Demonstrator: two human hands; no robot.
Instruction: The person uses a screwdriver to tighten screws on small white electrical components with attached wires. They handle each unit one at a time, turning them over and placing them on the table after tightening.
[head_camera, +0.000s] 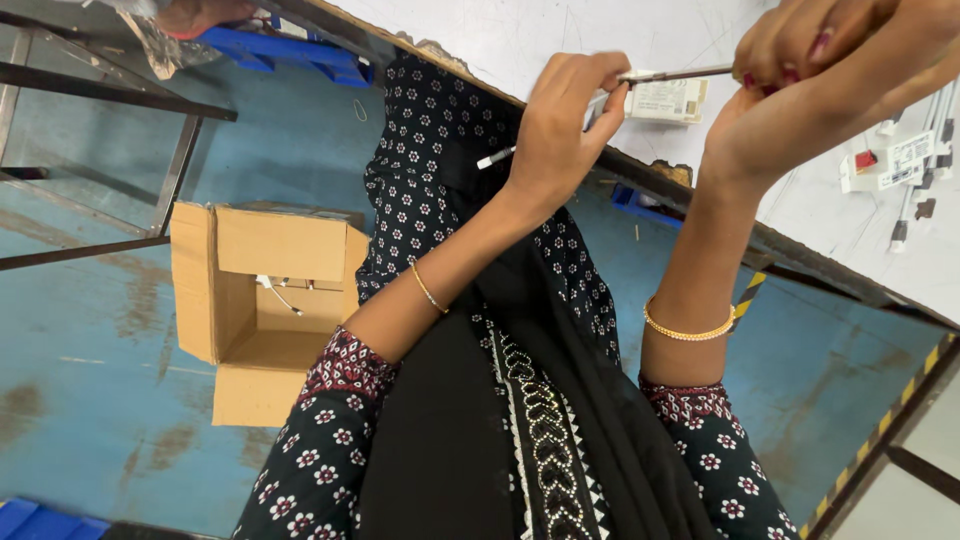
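I see the thin rod (670, 73) lying near level across the upper right of frame, my left hand (560, 120) pinching its left end, right hand (800, 70) clamped on the right end, above the tabletop (560, 40).

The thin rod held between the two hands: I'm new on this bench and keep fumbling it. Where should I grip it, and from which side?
Probably near its ends, pinching from above as shown. The thin rod lies level over the white table; the left hand pinches one end and the right hand the other, so the slim bare middle stays free.
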